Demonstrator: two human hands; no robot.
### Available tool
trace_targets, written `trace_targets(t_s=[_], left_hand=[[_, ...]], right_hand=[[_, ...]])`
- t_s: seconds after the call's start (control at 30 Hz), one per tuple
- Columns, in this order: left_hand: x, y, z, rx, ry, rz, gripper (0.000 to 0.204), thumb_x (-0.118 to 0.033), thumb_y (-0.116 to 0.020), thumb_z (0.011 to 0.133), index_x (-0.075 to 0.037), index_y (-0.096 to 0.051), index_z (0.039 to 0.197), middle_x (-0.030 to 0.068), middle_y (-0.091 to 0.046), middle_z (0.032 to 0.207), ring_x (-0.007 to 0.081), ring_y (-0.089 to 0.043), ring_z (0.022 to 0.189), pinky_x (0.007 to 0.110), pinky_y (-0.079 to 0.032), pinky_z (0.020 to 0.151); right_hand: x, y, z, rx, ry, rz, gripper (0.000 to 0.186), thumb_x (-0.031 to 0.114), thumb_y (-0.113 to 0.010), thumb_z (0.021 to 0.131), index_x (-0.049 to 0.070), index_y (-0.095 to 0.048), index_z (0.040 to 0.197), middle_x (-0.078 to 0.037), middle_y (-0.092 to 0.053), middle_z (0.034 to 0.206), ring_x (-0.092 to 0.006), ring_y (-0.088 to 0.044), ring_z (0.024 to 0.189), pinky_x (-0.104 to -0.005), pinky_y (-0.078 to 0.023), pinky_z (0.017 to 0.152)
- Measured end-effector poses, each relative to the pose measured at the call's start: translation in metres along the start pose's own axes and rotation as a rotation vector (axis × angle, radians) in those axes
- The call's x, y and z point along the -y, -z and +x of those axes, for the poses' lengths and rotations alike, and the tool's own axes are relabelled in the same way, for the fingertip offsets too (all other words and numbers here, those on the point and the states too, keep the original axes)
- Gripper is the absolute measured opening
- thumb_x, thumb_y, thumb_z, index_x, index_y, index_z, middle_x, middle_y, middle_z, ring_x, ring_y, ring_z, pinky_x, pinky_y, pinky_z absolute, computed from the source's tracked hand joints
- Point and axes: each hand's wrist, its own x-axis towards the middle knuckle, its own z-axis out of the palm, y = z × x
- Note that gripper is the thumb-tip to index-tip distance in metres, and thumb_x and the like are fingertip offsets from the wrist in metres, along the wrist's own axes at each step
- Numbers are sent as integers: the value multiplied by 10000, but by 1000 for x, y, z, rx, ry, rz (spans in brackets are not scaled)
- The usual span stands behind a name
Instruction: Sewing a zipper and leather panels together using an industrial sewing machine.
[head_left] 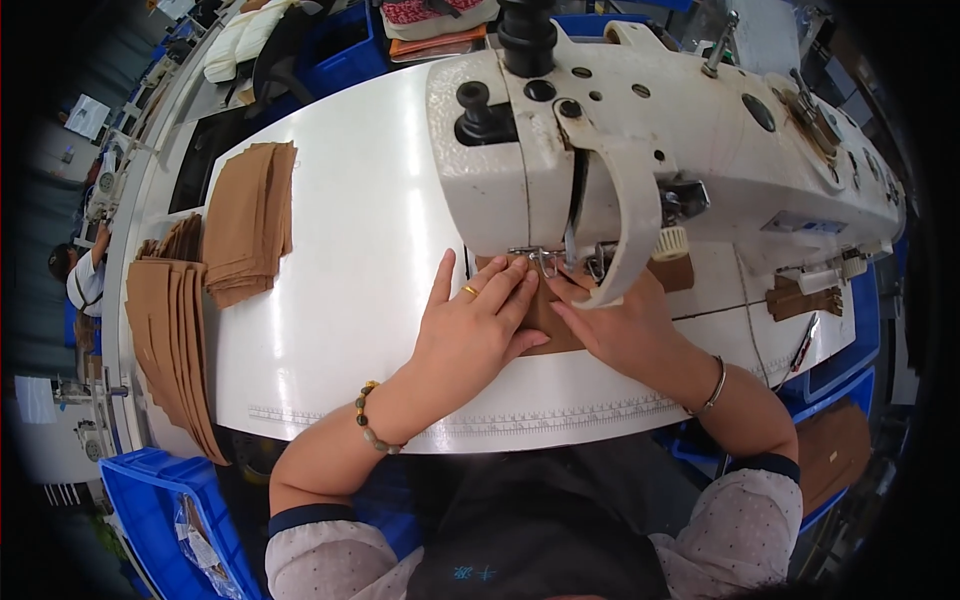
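A small tan leather piece (545, 322) lies flat on the white sewing table (350, 300) under the presser foot (545, 262) of a white industrial sewing machine (650, 130). My left hand (475, 325) lies flat on the piece's left part, fingers spread and pointing at the foot, with a ring on one finger and a bead bracelet at the wrist. My right hand (620, 325) presses the piece's right part from beside the needle; the machine's curved guard hides its fingertips. A thin bangle sits on that wrist.
Two stacks of tan cut pieces (250, 220) (170, 340) lie on the table's left side. More tan parts (800, 298) rest to the machine's right. A blue bin (160, 510) stands at lower left. Another person (80, 275) sits far left at another station.
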Motion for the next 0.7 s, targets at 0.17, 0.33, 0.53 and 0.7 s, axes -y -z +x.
trace_targets(t_s=[0.17, 0.33, 0.53, 0.7], left_hand=[[2, -1, 5, 16, 18, 8, 590, -461, -710, 886, -53, -681, 1310, 70, -643, 1356, 235, -591, 1297, 621, -339, 1160], [2, -1, 6, 26, 22, 2, 581, -455, -710, 889, -45, -684, 1300, 66, -652, 1321, 229, -583, 1297, 621, -338, 1161], [2, -2, 5, 24, 21, 26, 578, -460, -707, 893, -51, -688, 1301, 70, -655, 1331, 231, -595, 1292, 615, -335, 1166], [3, -3, 4, 14, 26, 14, 575, -465, -703, 896, -56, -691, 1301, 74, -658, 1332, 237, -603, 1286, 614, -338, 1164]], right_hand=[[-3, -2, 1, -4, -53, 46, 152, 117, -745, 824, 37, -746, 953, -118, -704, 926, -321, -670, 967, -473, -538, 965], [-5, -4, 1, -19, -40, 49, 148, 130, -752, 802, 44, -751, 923, -104, -698, 885, -328, -667, 999, -481, -528, 985], [-6, -7, -2, -6, -41, 40, 150, 131, -743, 804, 49, -757, 928, -99, -694, 867, -323, -669, 1029, -484, -519, 1025], [-7, -8, -2, 14, -22, 24, 145, 130, -739, 801, 54, -756, 923, -94, -699, 882, -318, -669, 1030, -481, -513, 1042]])
